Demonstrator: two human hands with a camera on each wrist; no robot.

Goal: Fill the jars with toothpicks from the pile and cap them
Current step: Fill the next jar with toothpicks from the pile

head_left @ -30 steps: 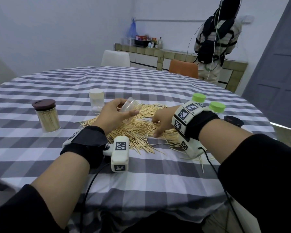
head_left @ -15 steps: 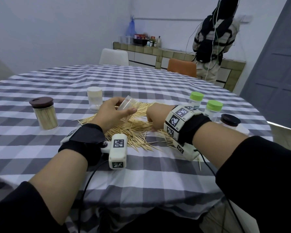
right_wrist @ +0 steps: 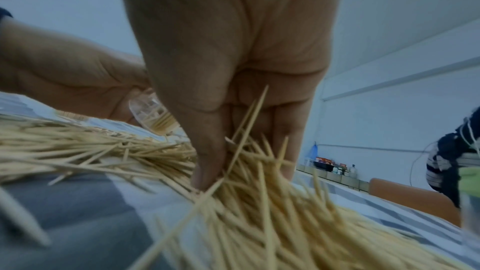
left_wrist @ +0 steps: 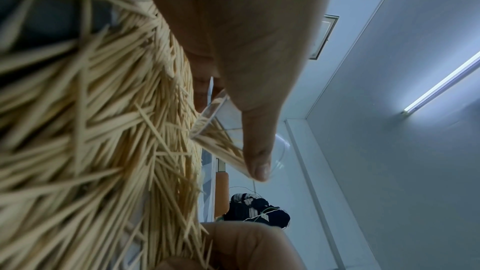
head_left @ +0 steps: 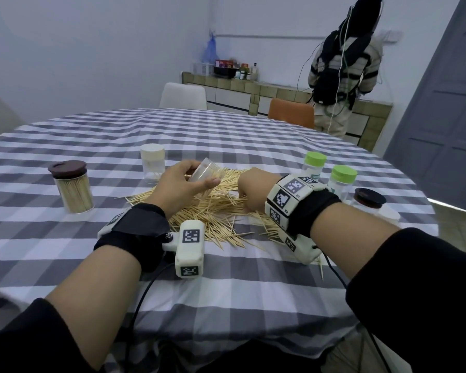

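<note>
A pile of toothpicks (head_left: 215, 208) lies on the checked tablecloth in front of me. My left hand (head_left: 183, 184) grips a clear uncapped jar (head_left: 203, 173), tilted on its side above the pile, with some toothpicks inside (left_wrist: 221, 143). My right hand (head_left: 249, 195) is down in the pile, thumb and fingers curled and pinching a bunch of toothpicks (right_wrist: 244, 151). The jar (right_wrist: 153, 116) shows just left of the right thumb. A full jar with a brown cap (head_left: 72, 187) stands at the left.
A white-capped jar (head_left: 152, 166) stands behind the left hand. Two green-capped jars (head_left: 314, 165) (head_left: 342, 181) and a brown-capped jar (head_left: 367, 201) stand at the right. Beyond the table (head_left: 226, 278) are two chairs, a counter and a person with their back turned.
My right hand has moved left across the pile toward the jar and closed on toothpicks. The left hand kept hold of the tilted jar.
</note>
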